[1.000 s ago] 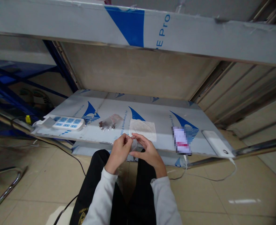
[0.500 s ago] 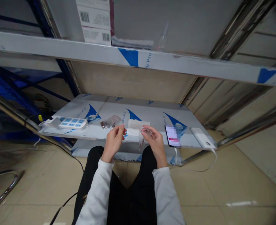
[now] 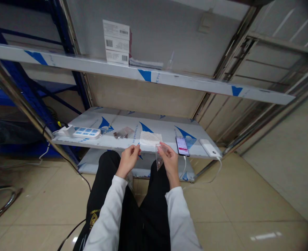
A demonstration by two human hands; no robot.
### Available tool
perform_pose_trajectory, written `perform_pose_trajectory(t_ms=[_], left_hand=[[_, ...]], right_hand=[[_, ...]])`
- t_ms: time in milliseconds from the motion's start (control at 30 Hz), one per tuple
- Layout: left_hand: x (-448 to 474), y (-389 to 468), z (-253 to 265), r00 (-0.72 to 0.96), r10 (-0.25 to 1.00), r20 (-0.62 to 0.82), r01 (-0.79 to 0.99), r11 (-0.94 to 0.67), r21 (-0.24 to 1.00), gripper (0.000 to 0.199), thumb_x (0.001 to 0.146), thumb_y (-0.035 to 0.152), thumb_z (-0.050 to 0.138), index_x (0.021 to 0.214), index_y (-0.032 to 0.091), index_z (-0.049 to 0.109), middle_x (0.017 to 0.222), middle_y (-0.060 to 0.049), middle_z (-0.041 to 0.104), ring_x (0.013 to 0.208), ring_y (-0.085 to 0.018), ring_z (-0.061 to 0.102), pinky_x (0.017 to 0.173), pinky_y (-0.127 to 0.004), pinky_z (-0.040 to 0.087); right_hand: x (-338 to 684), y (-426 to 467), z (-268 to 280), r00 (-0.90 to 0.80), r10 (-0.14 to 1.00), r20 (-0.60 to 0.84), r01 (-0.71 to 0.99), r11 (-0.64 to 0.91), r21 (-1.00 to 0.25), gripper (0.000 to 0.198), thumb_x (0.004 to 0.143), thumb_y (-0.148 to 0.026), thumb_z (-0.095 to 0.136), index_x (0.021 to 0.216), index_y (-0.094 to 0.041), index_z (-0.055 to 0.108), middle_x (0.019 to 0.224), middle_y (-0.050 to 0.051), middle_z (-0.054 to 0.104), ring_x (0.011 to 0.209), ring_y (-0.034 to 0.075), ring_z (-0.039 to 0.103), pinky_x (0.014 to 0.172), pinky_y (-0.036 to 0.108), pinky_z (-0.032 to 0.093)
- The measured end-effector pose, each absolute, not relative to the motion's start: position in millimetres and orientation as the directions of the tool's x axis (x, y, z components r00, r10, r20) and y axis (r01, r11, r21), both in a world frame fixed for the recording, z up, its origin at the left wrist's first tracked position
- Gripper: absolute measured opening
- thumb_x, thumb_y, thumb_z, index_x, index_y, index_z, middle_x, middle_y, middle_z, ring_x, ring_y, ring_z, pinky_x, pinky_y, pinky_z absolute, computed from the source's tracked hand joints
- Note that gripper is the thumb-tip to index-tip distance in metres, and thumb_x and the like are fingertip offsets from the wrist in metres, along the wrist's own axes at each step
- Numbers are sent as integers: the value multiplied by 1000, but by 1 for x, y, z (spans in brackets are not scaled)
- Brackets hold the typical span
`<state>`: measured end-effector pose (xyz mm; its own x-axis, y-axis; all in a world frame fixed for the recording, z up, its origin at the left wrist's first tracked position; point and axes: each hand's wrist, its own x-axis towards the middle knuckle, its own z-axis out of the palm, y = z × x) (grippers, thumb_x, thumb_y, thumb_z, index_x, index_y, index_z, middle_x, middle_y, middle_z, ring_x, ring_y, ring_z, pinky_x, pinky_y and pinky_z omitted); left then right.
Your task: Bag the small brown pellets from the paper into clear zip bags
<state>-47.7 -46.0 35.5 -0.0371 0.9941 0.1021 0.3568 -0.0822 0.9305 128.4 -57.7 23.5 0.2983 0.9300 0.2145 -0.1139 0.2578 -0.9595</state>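
My right hand (image 3: 170, 161) grips a small clear plastic bag (image 3: 159, 162) near its top. The bag hangs down just off the shelf's front edge, with a little dark reddish matter low inside. My left hand (image 3: 129, 158) is pinched at thumb and forefinger, beside the white tissue (image 3: 151, 138); whatever sits between the fingertips is too small to name. That tissue lies flat on the steel shelf (image 3: 166, 127), behind both hands. Left of it rests another clear plastic bag (image 3: 124, 132) with dark brown pieces in it.
A phone (image 3: 182, 145) and a white power bank (image 3: 209, 148), with a cable, lie on the right. A white power strip (image 3: 87, 132) is at the left end. Above runs an upper shelf edge (image 3: 185, 80) carrying stacked white boxes (image 3: 117, 42) and a folded cloth (image 3: 146, 63).
The head view has tilted up and shifted, showing more of the upper shelf. My left hand has moved slightly down, and the bag in my right hand shows more plainly.
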Motion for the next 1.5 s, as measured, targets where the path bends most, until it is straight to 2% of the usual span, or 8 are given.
perform_pose_trajectory(t_ms=[333, 533, 733, 867, 967, 1067, 1200, 1500], left_hand=[[-65, -34, 4, -57, 994, 89, 466, -52, 883, 42, 87, 52, 38, 71, 20, 59, 65, -1, 64, 58, -16, 58, 58, -25, 40], [-57, 15, -13, 67, 993, 98, 586, -119, 802, 41, 90, 51, 36, 73, 21, 57, 65, 0, 63, 60, -16, 58, 61, -26, 39], [-39, 95, -24, 69, 983, 168, 745, -162, 647, 36, 91, 45, 36, 81, 20, 60, 75, -4, 69, 66, -18, 61, 65, -27, 40], [-34, 123, -36, 5, 969, 247, 774, -160, 613, 37, 91, 44, 35, 91, 18, 62, 79, -5, 70, 66, -18, 62, 64, -27, 39], [-44, 126, -45, -51, 961, 273, 772, -136, 621, 37, 91, 45, 36, 92, 18, 62, 78, -5, 69, 63, -17, 60, 63, -26, 39], [-59, 126, -48, -131, 951, 279, 788, -71, 612, 36, 91, 44, 37, 92, 18, 61, 74, -3, 67, 62, -16, 59, 63, -25, 39], [-73, 134, -50, -200, 932, 301, 825, -6, 565, 33, 90, 41, 38, 92, 18, 61, 75, -5, 67, 67, -18, 61, 63, -26, 38], [-69, 172, -51, -215, 923, 319, 903, 64, 425, 29, 88, 35, 40, 97, 15, 59, 92, -11, 67, 93, -25, 62, 82, -35, 43]], right_hand=[[151, -20, 8, 225, 961, 160, -5, 165, -986, 48, 66, -41, 77, 105, -15, 68, 98, 9, 73, 88, 21, 68, 78, 34, 52], [153, 16, -16, 200, 962, 186, 69, 175, -982, 45, 71, -39, 74, 109, -16, 66, 99, 9, 72, 90, 20, 66, 83, 34, 51], [155, 81, -36, 206, 931, 300, 325, 225, -919, 47, 74, -44, 69, 112, -17, 66, 99, 8, 70, 85, 20, 64, 80, 34, 50], [162, 112, -43, 88, 912, 401, 591, 276, -758, 44, 75, -41, 68, 112, -17, 66, 99, 9, 68, 84, 20, 62, 79, 34, 49], [165, 127, -38, -125, 917, 378, 785, 324, -527, 43, 78, -37, 66, 116, -17, 63, 99, 9, 66, 88, 22, 60, 82, 34, 46], [165, 144, -26, -361, 903, 231, 896, 405, -181, 41, 79, -34, 67, 116, -14, 62, 105, 12, 65, 99, 27, 57, 85, 37, 42], [160, 171, -14, -537, 841, -60, 826, 539, 166, 33, 74, -27, 74, 101, -10, 67, 104, 16, 65, 99, 31, 55, 80, 38, 37], [148, 192, -20, -632, 737, -240, 675, 676, 296, 21, 68, -16, 76, 88, -14, 72, 98, 14, 69, 100, 29, 56, 83, 39, 34]])
